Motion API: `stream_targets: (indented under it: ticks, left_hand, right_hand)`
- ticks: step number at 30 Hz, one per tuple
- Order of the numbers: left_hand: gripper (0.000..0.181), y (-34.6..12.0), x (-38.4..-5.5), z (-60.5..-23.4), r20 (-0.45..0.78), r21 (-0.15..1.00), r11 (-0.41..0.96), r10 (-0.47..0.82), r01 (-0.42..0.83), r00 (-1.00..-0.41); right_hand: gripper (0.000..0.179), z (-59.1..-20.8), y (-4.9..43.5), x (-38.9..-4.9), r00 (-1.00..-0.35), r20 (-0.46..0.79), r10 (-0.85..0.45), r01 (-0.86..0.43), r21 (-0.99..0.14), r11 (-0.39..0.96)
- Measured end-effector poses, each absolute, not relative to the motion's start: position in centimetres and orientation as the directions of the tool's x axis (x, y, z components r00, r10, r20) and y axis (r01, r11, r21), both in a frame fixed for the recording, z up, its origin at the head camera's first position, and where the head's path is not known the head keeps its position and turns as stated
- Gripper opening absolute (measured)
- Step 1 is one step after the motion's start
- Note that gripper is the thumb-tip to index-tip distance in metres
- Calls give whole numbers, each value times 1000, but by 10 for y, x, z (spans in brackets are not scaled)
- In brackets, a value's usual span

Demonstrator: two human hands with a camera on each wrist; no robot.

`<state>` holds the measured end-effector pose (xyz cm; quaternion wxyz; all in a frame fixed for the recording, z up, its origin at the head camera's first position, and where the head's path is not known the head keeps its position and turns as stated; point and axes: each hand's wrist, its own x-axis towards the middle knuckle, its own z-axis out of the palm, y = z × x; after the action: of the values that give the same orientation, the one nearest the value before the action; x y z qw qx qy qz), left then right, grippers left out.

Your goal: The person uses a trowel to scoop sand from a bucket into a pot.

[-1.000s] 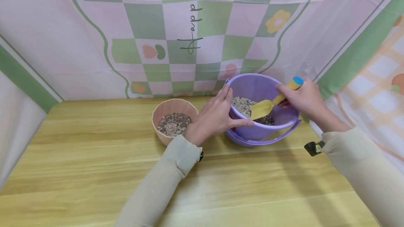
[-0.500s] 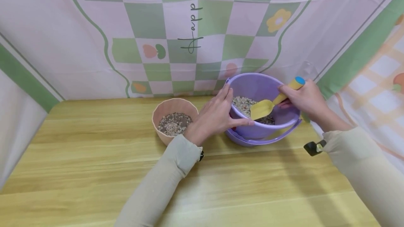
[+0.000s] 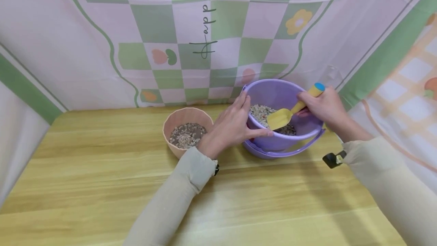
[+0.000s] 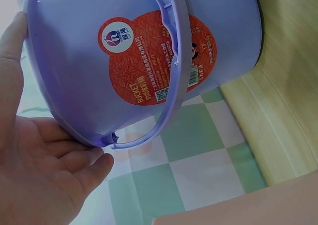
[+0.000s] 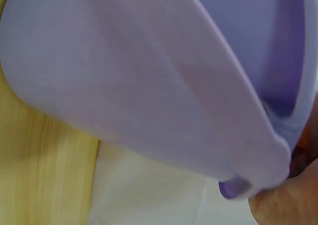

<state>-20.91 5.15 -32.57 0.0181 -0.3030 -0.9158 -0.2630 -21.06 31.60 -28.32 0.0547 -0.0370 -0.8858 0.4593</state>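
Observation:
A purple bucket (image 3: 273, 145) stands tilted on the table, with a pale grain mix (image 3: 261, 114) inside. My left hand (image 3: 229, 122) holds its rim on the left side, thumb stretched along the front edge. In the left wrist view, the fingertips of this hand (image 4: 44, 170) bend at the rim near the handle joint. My right hand (image 3: 326, 105) grips the yellow handle of a toy shovel (image 3: 280, 119), whose blade rests at the grain inside the bucket. The right wrist view shows mostly the bucket's side (image 5: 124, 76); the shovel is largely hidden there.
A peach bowl (image 3: 170, 142) holding a similar grain mix (image 3: 187, 136) stands left of the bucket, partly behind my left wrist. A patterned cloth (image 3: 194, 29) hangs along the back of the wooden table (image 3: 102, 170). The bucket's handle (image 3: 300, 149) hangs down in front.
The head view has shifted slightly. The shovel has moved a little to the left in the bucket with my right hand. My left hand stays on the rim.

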Motion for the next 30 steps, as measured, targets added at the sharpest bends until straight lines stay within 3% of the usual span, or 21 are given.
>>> stream_targets:
  ticks: [14, 30]
  left_hand:
    - [123, 51, -208, -326, 197, 469, 678, 544, 566, -815]
    - [122, 51, -209, -327, 215, 463, 671, 548, 579, -808]
  right_hand:
    - [29, -285, 310, -213, -992, 88, 86, -21, -813, 582]
    - [38, -285, 308, -211, -987, 141, 76, -50, -721, 691]
